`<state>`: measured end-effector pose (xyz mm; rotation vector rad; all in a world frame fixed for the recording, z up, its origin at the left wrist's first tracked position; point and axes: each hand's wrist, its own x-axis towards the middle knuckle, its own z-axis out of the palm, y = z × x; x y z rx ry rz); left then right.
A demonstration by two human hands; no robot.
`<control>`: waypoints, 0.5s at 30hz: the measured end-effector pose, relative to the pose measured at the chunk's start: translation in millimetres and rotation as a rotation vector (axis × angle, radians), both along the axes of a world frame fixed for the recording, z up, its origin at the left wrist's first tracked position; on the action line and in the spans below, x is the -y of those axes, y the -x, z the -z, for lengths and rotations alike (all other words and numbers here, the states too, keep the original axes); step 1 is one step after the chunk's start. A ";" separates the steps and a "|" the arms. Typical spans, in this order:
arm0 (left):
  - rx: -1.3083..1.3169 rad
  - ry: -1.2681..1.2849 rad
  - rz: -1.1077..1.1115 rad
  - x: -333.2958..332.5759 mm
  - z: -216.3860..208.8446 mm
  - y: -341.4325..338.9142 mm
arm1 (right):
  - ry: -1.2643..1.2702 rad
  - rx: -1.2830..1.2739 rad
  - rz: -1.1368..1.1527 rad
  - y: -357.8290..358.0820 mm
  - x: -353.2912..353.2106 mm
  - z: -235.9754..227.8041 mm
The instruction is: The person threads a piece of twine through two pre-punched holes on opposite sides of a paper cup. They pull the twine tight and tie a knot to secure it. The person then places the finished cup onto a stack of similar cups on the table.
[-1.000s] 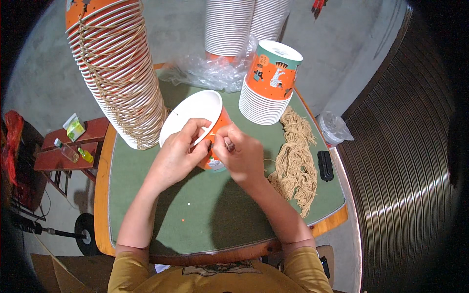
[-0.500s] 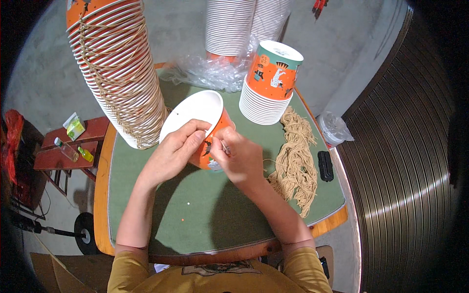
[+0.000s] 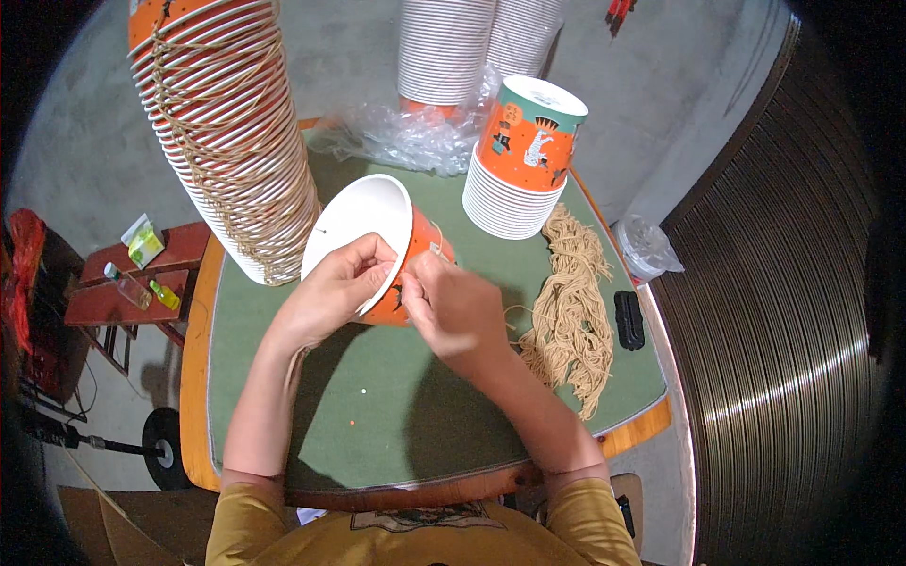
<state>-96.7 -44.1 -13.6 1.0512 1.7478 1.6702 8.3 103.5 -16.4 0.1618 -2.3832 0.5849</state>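
A paper bucket (image 3: 363, 212), white inside and orange outside, is tilted above the green tabletop with its mouth facing up and left. My left hand (image 3: 326, 292) grips its near rim, fingertips inside the mouth. Against the orange outer wall, my right hand (image 3: 458, 307) is closed in a pinch; whatever sits between its fingertips is too small to make out. A bit of tan cord (image 3: 438, 238) shows on the wall just above those fingers. Inside the bucket, a small dark spot is visible near the far left. To the right lies a loose bundle of tan cord (image 3: 573, 321).
A tall leaning stack of buckets (image 3: 222, 132) with cords hanging down its side stands at left. Upside-down buckets (image 3: 514, 198) are stacked at back right, near crumpled clear plastic (image 3: 406, 141). A black case (image 3: 628, 321) lies by the right table edge (image 3: 637, 429).
The bucket has turned and shifted slightly left, showing more of its outer wall on the right. My right fingers have moved a little up and left along that wall.
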 end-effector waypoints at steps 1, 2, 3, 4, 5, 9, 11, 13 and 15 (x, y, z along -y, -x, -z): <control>-0.028 0.003 -0.011 -0.7 -0.1 -1.0 | 0.005 -0.006 -0.007 -0.5 -0.5 -0.8; -0.029 0.039 -0.020 -1.1 -2.9 -3.3 | 0.010 -0.014 -0.012 -0.9 -1.1 -1.2; -0.030 0.074 -0.030 -0.8 -7.5 -6.3 | 0.008 -0.027 -0.010 -0.5 -1.7 -0.2; -0.032 0.110 -0.040 -0.8 -9.8 -7.9 | 0.005 -0.040 -0.007 0.3 -2.3 1.5; -0.070 0.097 -0.047 -0.2 -6.6 -6.6 | 0.002 -0.053 -0.010 1.1 -1.9 2.1; -0.187 0.044 -0.097 -2.7 4.7 -4.4 | 0.361 0.222 -0.167 -2.3 -12.4 -5.5; -0.188 0.061 -0.087 -4.6 4.3 -6.4 | 0.548 0.282 -0.289 0.6 -24.2 0.8; -0.149 0.124 -0.031 -4.6 1.8 -8.7 | 0.290 0.302 -0.149 -3.5 -21.8 -4.6; -0.205 0.183 -0.015 -7.5 -1.7 -16.2 | 0.121 0.342 0.003 -7.4 -18.2 -9.3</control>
